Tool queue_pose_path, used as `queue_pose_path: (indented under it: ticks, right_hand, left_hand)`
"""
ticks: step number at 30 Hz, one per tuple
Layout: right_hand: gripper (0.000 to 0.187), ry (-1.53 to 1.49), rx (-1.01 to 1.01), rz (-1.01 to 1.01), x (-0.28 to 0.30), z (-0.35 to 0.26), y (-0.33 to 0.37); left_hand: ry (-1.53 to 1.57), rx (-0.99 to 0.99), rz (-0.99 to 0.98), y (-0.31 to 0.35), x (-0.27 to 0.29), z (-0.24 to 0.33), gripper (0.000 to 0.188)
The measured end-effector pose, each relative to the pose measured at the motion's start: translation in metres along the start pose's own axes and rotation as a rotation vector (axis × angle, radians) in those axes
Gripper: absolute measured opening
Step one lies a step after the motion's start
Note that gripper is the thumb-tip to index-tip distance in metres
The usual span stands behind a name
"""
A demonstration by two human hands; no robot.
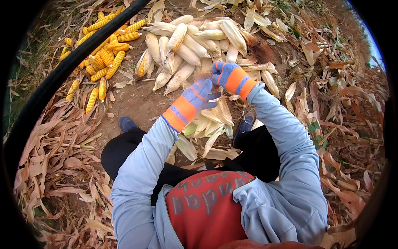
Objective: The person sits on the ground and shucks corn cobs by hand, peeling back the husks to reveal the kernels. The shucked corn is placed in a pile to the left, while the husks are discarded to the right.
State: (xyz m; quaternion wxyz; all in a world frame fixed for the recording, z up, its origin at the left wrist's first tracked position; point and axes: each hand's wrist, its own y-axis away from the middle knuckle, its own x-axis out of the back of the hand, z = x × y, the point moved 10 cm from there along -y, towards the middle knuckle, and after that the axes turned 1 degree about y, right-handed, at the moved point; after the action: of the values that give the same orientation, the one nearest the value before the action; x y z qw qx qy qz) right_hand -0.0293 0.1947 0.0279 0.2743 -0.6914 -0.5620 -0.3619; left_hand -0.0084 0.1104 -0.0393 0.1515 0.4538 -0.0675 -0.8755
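cob [210,75]: upper centre of frame, mostly hidden between both gloves | left hand [198,94]: fingers curled, gripping cob from below | right hand [227,75]: clenched on it from above, touching left | unhusked pile [186,43]: just beyond hands | husks [211,122]: below hands | yellow cobs [103,54]: upper left

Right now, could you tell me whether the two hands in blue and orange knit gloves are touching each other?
Touching. The head view shows the left gloved hand and right gloved hand meeting at the fingertips, no gap showing, above the heap of unhusked pale corn cobs.
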Motion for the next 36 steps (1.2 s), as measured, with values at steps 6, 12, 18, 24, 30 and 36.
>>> queue_pose_path:
  ticks: [6,12,18,24,30,36]
  right_hand:
    - [0.028,-0.24,-0.455,-0.093,0.063,0.116,-0.02]
    - [0.03,-0.049,-0.701,0.126,0.164,0.231,-0.019]
    - [0.053,0.223,-0.801,0.293,0.232,0.308,-0.033]
    - [0.062,0.255,-0.587,0.313,0.223,0.311,-0.053]
    - [0.061,0.413,-0.499,0.247,0.2,0.3,-0.052]
    - [0.065,0.517,-0.613,0.186,0.196,0.335,-0.039]
  left_hand:
    - [-0.004,-0.134,-0.079,0.011,0.019,0.016,0.039]
    - [-0.023,-0.26,0.412,0.029,0.065,0.045,0.04]
    - [-0.073,-0.235,0.482,0.032,0.059,0.049,0.042]
    - [-0.097,-0.201,0.448,0.029,0.057,0.043,0.044]
    - [-0.104,-0.18,0.434,0.024,0.055,0.039,0.044]
    - [-0.128,-0.154,0.456,0.023,0.055,0.037,0.042]
